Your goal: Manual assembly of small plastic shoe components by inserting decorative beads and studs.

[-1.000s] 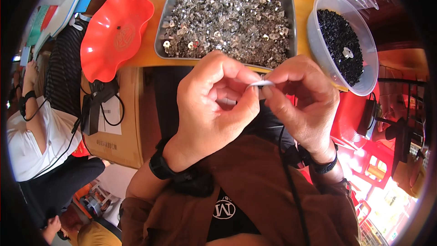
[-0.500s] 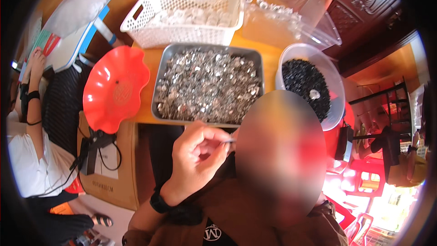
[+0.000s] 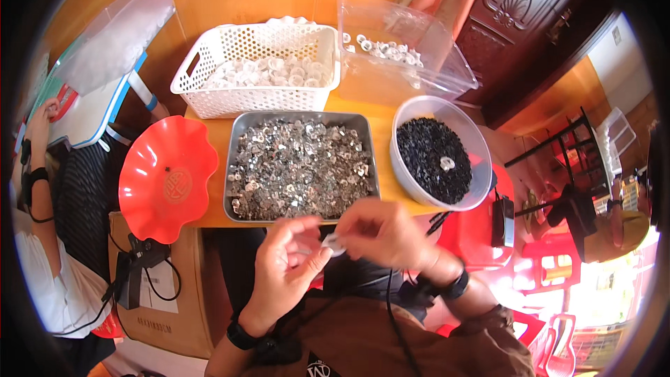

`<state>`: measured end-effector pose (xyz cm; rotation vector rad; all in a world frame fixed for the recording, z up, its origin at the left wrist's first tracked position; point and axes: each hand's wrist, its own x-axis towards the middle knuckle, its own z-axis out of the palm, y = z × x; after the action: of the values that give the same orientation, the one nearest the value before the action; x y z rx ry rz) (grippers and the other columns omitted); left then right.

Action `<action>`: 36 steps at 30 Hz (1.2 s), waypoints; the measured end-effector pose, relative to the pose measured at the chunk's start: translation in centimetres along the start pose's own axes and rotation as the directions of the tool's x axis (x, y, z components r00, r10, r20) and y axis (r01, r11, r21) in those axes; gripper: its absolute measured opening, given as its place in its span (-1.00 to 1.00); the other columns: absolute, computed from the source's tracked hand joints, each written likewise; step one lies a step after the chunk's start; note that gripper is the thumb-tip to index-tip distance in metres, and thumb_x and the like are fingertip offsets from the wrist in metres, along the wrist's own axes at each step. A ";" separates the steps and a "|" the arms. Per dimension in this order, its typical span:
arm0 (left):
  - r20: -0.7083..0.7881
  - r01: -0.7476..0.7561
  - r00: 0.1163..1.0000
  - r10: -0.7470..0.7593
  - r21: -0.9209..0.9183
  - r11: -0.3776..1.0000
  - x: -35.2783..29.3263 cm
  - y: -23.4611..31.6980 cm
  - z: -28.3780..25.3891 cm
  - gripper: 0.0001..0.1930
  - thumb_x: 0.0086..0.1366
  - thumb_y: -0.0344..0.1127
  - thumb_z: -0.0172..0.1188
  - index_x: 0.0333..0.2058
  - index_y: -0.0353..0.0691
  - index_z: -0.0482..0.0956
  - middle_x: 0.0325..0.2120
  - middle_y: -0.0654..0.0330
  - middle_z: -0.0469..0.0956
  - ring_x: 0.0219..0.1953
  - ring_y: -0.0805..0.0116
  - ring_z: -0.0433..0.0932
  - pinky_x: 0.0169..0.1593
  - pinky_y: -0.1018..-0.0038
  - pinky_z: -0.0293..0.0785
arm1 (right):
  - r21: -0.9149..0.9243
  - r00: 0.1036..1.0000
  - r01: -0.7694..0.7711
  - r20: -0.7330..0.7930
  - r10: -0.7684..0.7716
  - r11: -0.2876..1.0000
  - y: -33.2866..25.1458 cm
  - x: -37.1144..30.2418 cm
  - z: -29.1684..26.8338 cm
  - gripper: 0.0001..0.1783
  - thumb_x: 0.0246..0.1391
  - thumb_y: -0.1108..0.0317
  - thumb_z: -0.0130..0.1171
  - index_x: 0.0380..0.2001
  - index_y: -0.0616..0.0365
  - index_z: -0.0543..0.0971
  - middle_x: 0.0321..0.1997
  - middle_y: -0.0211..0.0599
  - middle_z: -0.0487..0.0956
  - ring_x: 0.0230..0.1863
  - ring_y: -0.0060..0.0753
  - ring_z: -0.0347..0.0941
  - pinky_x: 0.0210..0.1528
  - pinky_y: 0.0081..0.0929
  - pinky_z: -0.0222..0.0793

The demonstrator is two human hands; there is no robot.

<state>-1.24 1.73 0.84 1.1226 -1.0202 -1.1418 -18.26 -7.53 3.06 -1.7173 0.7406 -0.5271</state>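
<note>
In front of the metal tray, a small white, round plastic piece (image 3: 335, 244) is pinched between my two hands. My left hand (image 3: 286, 257) grips its near side with thumb and fingers. From the other side, my right hand (image 3: 387, 234) closes its fingertips on the same piece; whether a smaller part is between them is hidden. Just beyond the hands lies the grey tray (image 3: 232, 199), filled with small shiny metal parts (image 3: 300, 160). At its right stands a clear round tub (image 3: 481, 199) of small black parts (image 3: 426, 160), with one whitish piece (image 3: 447, 163) on top.
A white perforated basket (image 3: 251, 103) of white rings stands behind the tray. Beside it is a clear box (image 3: 447, 73) with several white pieces. A red scalloped dish (image 3: 150, 181) sits at left, above a cardboard box (image 3: 157, 328). Another person's arm (image 3: 42, 188) shows far left.
The view has shifted, and the blurred patch that covered my right side is gone. My right hand and the white piece now show. My left hand has come a little lower.
</note>
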 end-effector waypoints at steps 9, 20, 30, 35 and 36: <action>-0.013 -0.094 0.996 0.093 -0.084 0.992 -0.7 0.2 -0.9 -0.77 0.15 -0.58 0.17 -0.20 -0.33 0.44 -0.21 0.20 0.37 -0.19 0.43 0.46 -0.19 0.55 0.48 | 0.050 0.804 0.271 -0.561 -0.198 0.961 -5.8 8.1 -16.0 -0.67 0.04 0.37 0.15 -0.16 0.38 0.50 -0.51 -0.27 0.57 -0.47 -0.44 0.53 -0.40 -0.63 0.47; 0.007 0.024 1.000 -0.024 -0.108 0.994 -0.9 0.1 -1.0 -0.96 0.21 -0.49 0.12 -0.35 -0.27 0.45 -0.38 0.24 0.43 -0.31 0.44 0.47 -0.29 0.50 0.48 | -0.890 0.921 -0.358 -0.386 -0.048 0.282 5.9 -1.2 -17.7 -0.73 -0.29 0.40 0.22 -0.37 0.09 0.62 -0.39 -0.15 0.59 -0.35 -0.13 0.53 -0.25 -0.29 0.43; 0.081 0.139 0.988 -0.129 -0.123 0.983 0.4 0.0 1.1 -0.96 0.21 -0.47 0.12 -0.36 -0.28 0.46 -0.43 0.21 0.45 -0.35 0.45 0.48 -0.33 0.51 0.49 | -0.837 0.897 -0.346 -0.428 -0.113 0.424 8.0 -2.0 -17.9 -0.76 -0.19 0.38 0.22 -0.33 0.01 0.61 -0.35 -0.18 0.56 -0.26 -0.06 0.49 -0.22 -0.21 0.38; 0.118 0.234 0.969 -0.215 -0.185 0.954 0.8 0.0 1.9 -0.78 0.20 -0.49 0.17 -0.17 -0.36 0.44 -0.30 0.18 0.47 -0.26 0.44 0.52 -0.24 0.51 0.54 | -0.734 0.853 -0.001 -0.356 -0.383 0.679 1.0 -2.7 -9.0 -0.76 -0.23 0.52 0.26 -0.37 0.11 0.56 -0.40 -0.32 0.51 -0.58 -0.45 0.42 -0.51 -0.50 0.35; 0.141 0.241 0.967 -0.213 -0.225 0.944 1.1 -0.2 2.4 -0.73 0.19 -0.49 0.18 -0.13 -0.36 0.43 -0.27 0.17 0.46 -0.23 0.44 0.51 -0.23 0.50 0.54 | -0.706 0.859 0.056 -0.326 -0.394 0.706 0.1 -2.9 -7.2 -0.73 -0.29 0.58 0.24 -0.38 0.12 0.56 -0.37 -0.31 0.51 -0.53 -0.38 0.45 -0.50 -0.47 0.38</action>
<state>-3.42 0.32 1.06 1.0061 -0.8259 -1.4894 -25.26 -10.38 4.94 -2.4397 1.1626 -0.9485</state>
